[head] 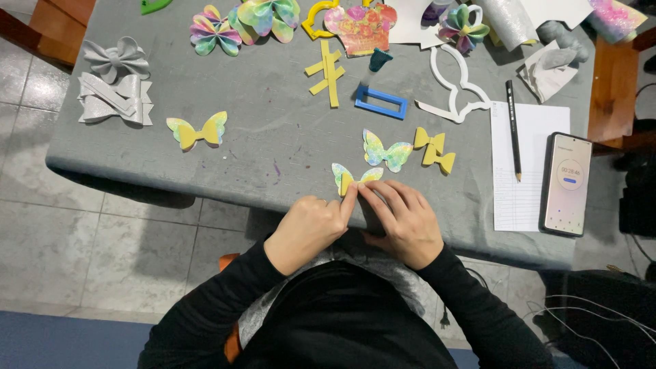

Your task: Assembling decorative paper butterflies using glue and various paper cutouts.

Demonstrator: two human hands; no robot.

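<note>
both hands, left hand (307, 229) and right hand (403, 222), are pinching a pastel butterfly bow (355, 178) with curled fingertips at the near edge of the grey tabletop (266, 137), just beside a second butterfly piece (386, 152).

Grey felt-covered table (205, 157), pale glossy floor tiles (89, 253), wooden chair (611, 89) at right

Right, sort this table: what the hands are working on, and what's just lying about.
In hand:
left hand and right hand pressing the pastel butterfly piece at the table edge.

Lying about:
finished butterfly bow
silver bows
blue rectangular frame
pencil
phone
</note>
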